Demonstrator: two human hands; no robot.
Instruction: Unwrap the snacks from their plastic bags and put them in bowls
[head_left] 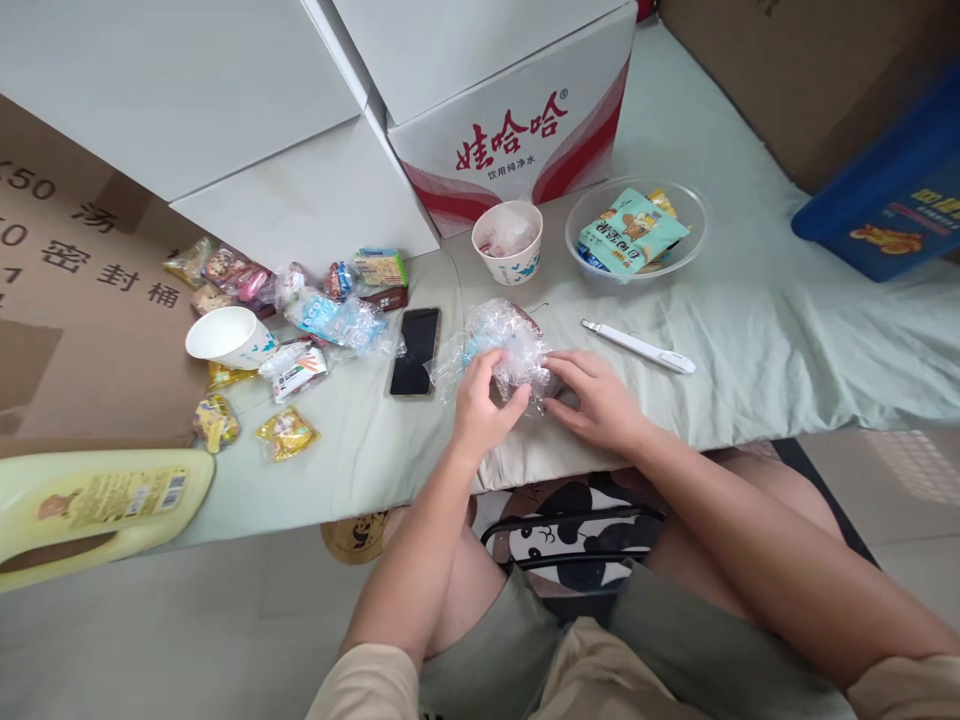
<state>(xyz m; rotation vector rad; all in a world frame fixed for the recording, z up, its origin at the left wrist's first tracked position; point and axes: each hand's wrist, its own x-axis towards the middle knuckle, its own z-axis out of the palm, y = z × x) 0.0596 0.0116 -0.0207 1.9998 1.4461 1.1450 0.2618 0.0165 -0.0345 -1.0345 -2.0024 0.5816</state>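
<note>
Both my hands rest at the front edge of a pale green cloth-covered surface (750, 300). My left hand (484, 395) is closed, pinching a crumpled clear plastic bag (495, 345) that holds something blue and dark. My right hand (592, 395) grips the bag's right side with curled fingers. A black phone (415, 350) lies just left of the bag. A white pen-like tool (637, 346) lies to the right.
A paper cup (508, 240) and a clear bowl (694, 215) of snack packets stand behind. Left are a tipped paper cup (225, 336), several wrapped snacks (300, 370) and a yellow-green bottle (97, 505). White cartons (517, 130) stand at the back, a blue box (892, 200) at the right.
</note>
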